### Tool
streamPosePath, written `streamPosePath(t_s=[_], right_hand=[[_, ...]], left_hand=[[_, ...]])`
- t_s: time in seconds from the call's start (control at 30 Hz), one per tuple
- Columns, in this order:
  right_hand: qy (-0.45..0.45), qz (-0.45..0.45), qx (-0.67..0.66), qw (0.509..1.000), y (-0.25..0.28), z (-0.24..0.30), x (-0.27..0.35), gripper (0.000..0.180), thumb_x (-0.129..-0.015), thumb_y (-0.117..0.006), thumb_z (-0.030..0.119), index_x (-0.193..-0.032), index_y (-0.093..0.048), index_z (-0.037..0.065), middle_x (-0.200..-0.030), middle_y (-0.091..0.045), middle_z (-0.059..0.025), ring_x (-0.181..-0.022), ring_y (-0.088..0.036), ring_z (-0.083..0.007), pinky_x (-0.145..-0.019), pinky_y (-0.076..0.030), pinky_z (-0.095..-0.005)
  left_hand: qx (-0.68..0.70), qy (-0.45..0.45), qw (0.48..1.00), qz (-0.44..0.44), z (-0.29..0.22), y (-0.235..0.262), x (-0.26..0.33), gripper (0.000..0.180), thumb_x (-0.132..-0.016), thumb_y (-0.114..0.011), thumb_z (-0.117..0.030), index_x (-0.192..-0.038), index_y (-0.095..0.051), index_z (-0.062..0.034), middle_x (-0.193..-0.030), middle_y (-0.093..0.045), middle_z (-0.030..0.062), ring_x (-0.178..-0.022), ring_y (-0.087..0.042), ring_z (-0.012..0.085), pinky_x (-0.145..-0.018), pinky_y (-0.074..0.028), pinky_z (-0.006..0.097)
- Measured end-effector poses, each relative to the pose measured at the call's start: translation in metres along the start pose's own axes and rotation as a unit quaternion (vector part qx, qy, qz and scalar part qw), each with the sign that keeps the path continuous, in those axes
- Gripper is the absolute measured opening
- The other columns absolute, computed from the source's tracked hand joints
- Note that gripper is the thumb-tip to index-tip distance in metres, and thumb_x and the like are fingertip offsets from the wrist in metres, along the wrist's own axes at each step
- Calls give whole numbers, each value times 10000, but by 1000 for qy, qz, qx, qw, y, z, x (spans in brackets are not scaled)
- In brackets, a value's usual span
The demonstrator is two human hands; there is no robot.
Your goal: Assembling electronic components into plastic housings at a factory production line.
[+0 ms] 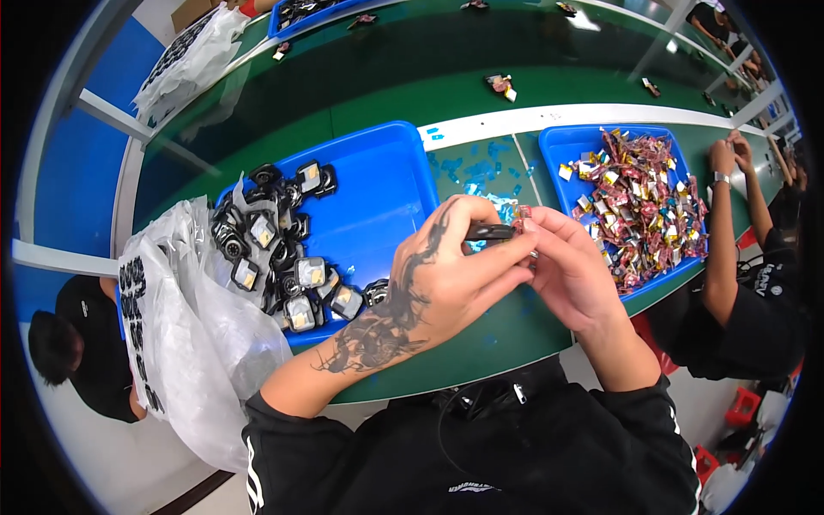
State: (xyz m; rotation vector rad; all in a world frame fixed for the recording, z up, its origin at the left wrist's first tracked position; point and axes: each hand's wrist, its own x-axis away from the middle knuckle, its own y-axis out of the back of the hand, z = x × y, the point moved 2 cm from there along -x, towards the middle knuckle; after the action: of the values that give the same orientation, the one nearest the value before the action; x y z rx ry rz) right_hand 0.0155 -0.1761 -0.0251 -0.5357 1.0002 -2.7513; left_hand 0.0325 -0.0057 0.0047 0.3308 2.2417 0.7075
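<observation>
Over the green bench my two hands meet fingertip to fingertip. My left hand (459,266), with dark tattoos running up its forearm, is closed around a black plastic part (491,232). Close against its right end, my right hand (573,266) pinches a small reddish component (524,211). The fingers cover most of both pieces, so I cannot tell whether they are joined. On the left, a blue tray (369,167) holds several black casings (263,230) with clear windows. The blue tray (554,142) on the right is heaped with small red, white and yellow components (639,202).
Blue film scraps (485,172) litter the bench between the trays. Clear plastic sheeting (206,318) drapes over the left side. Beyond a white rail (532,118), a green conveyor (386,77) carries scattered small assemblies (502,86). A co-worker's arms (721,223) are at the right; another person sits at the left.
</observation>
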Motion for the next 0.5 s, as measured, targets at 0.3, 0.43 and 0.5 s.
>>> streamPosePath(t_s=[0.3, 0.43, 0.5], right_hand=[[-4, -56, 88, 995, -2, -4, -3, 167, -996, -560, 209, -1013, -618, 54, -879, -615, 15, -764, -555, -45, -647, -439, -193], [281, -81, 265, 919, 5, 1, 1, 117, -967, -596, 127, -1018, -611, 23, -829, -603, 10, -733, -517, -32, -631, -408, -188], [275, -61, 320, 904, -5, 8, 3, 93, -955, -609, 106, -988, -614, 19, -829, -609, 9, -721, -519, -31, -627, -409, -187]], left_hand=[[62, 119, 990, -36, 7, 1, 6, 141, -746, -779, -57, -879, -734, -64, -949, -574, 94, -773, -609, 198, -621, -504, 287], [164, 195, 967, -20, 12, -3, 7, 109, -776, -760, -79, -876, -725, -52, -979, -592, 99, -747, -607, 167, -576, -479, 265], [184, 204, 961, -14, 13, -5, 9, 108, -777, -760, -80, -876, -726, -54, -986, -593, 96, -734, -601, 158, -571, -474, 260]])
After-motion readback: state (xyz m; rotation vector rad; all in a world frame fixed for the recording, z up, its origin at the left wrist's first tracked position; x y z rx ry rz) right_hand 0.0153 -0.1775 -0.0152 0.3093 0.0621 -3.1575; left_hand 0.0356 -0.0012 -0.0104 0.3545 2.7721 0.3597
